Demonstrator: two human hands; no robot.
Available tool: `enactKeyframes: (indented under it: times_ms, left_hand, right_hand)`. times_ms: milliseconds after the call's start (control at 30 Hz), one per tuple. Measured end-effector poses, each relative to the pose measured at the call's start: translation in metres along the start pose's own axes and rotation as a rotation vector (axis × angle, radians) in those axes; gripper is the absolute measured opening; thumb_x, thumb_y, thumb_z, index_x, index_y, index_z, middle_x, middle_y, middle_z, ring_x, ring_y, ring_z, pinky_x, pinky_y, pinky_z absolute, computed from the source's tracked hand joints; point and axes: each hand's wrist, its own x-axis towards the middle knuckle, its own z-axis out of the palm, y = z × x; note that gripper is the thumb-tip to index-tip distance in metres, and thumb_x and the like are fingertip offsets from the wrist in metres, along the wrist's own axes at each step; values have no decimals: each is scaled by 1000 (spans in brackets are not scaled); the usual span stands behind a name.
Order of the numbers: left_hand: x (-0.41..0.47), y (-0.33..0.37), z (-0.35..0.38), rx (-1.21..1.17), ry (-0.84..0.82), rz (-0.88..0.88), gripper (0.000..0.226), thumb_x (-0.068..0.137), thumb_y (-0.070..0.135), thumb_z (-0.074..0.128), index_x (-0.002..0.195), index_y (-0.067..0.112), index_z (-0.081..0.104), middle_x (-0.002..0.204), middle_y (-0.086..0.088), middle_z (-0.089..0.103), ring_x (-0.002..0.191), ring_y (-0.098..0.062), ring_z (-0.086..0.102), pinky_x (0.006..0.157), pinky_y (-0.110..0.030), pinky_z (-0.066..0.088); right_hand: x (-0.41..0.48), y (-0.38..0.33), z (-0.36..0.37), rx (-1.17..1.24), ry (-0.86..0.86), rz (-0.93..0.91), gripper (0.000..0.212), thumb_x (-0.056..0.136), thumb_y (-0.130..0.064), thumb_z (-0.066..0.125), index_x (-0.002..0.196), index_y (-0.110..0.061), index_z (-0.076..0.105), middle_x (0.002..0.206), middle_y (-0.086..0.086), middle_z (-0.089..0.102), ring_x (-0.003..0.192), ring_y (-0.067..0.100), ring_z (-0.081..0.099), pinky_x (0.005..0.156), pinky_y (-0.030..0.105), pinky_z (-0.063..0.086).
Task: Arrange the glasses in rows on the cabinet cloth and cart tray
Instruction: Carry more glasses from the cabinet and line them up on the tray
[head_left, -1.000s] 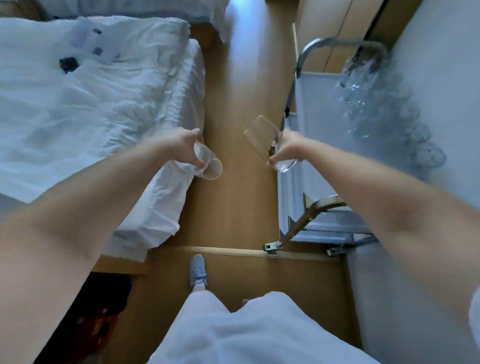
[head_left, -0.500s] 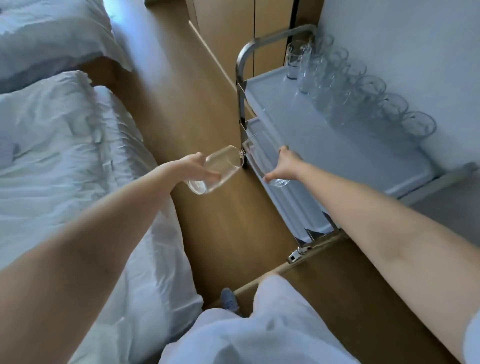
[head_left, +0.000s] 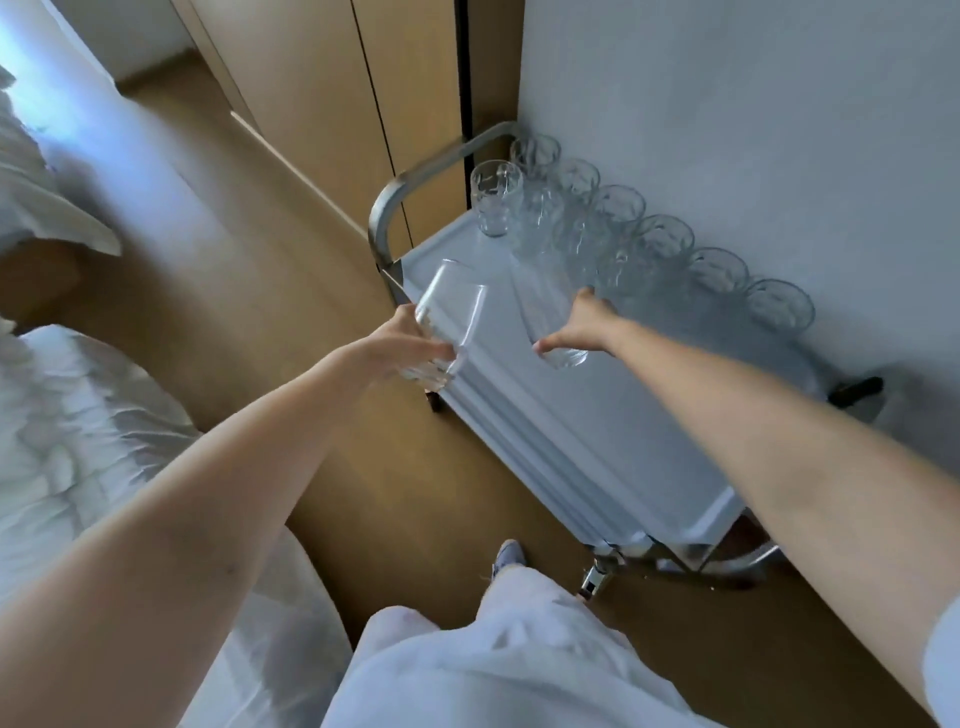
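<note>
A clear glass (head_left: 451, 317) is clamped near its base in the left grip (head_left: 400, 345), tilted over the cart tray (head_left: 597, 431) edge. A second glass (head_left: 553, 322) is clasped in the right grip (head_left: 584, 325) above the tray. Beyond the right grip, a row of glasses (head_left: 665, 244) is lined along the wall (head_left: 753, 114).

Glasses (head_left: 670, 244) line the wall side; cart tray (head_left: 597, 415) front lies open.

— Any lettering, labels or numbers anywhere?
— None legible: nothing on the glasses (head_left: 667, 244), nothing on the cart tray (head_left: 597, 431), nothing on the wall or the cupboard doors.
</note>
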Motion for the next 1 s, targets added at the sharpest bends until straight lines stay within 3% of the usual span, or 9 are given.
enactKeyframes:
  times_ms: [100, 200, 333, 500, 633, 733, 933, 1000]
  left_hand:
    - [38, 17, -14, -46, -37, 17, 103, 63, 19, 81, 144, 18, 18, 123, -4, 50, 110, -26, 55, 95, -45, 50]
    - [71, 31, -25, -21, -61, 29, 120, 50, 38, 85, 145, 22, 14, 133, -9, 49, 114, -29, 56, 97, -48, 48]
    - [115, 54, -36, 73, -147, 85, 106, 71, 22, 83, 148, 14, 10, 145, -11, 40, 128, -27, 44, 107, -43, 38]
    - [160, 55, -43, 223, -325, 176, 103, 70, 14, 83, 143, 13, 11, 138, -8, 45, 125, -24, 43, 99, -32, 35]
    - [175, 29, -51, 356, -455, 278, 111, 67, 18, 85, 146, 19, 8, 135, -6, 43, 125, -22, 41, 106, -33, 35]
    - [173, 19, -58, 509, -537, 373, 103, 66, 23, 87, 146, 15, 22, 138, -2, 43, 128, -21, 42, 104, -30, 36]
    - [153, -31, -45, 495, -633, 484, 83, 70, 5, 82, 135, 11, 30, 125, -1, 39, 107, -13, 42, 77, -11, 41]
    - [160, -60, -34, 525, -629, 542, 93, 67, 14, 86, 140, 11, 29, 122, 0, 42, 113, -15, 45, 96, -20, 40]
  right_hand:
    - [27, -6, -14, 48, 34, 38, 116, 68, -43, 82, 145, 6, 12, 146, 19, 35, 134, 31, 37, 104, 32, 34]
    - [45, -11, -12, 95, 21, 75, 119, 66, -44, 83, 147, 4, 10, 149, 18, 30, 137, 31, 33, 107, 33, 32]
    - [63, -12, 2, 199, 69, 198, 112, 66, -44, 83, 144, 4, 18, 143, 18, 38, 131, 32, 40, 100, 31, 37]
    - [63, -19, 42, 400, 235, 428, 104, 66, -42, 83, 139, 2, 23, 137, 16, 46, 125, 31, 47, 92, 28, 41]
    - [40, -44, 94, 550, 396, 554, 88, 67, -36, 83, 128, -3, 31, 124, 11, 53, 114, 29, 53, 81, 26, 42]
    - [16, -68, 128, 623, 469, 605, 81, 66, -37, 82, 122, -5, 33, 112, 5, 52, 104, 25, 55, 76, 27, 42]
    - [-29, -84, 198, 611, 487, 690, 88, 52, -51, 85, 119, -11, 46, 112, 1, 55, 102, 18, 56, 85, 28, 48]
    - [-33, -77, 224, 596, 567, 706, 88, 50, -50, 86, 119, -10, 47, 115, 3, 55, 107, 20, 56, 86, 28, 47]
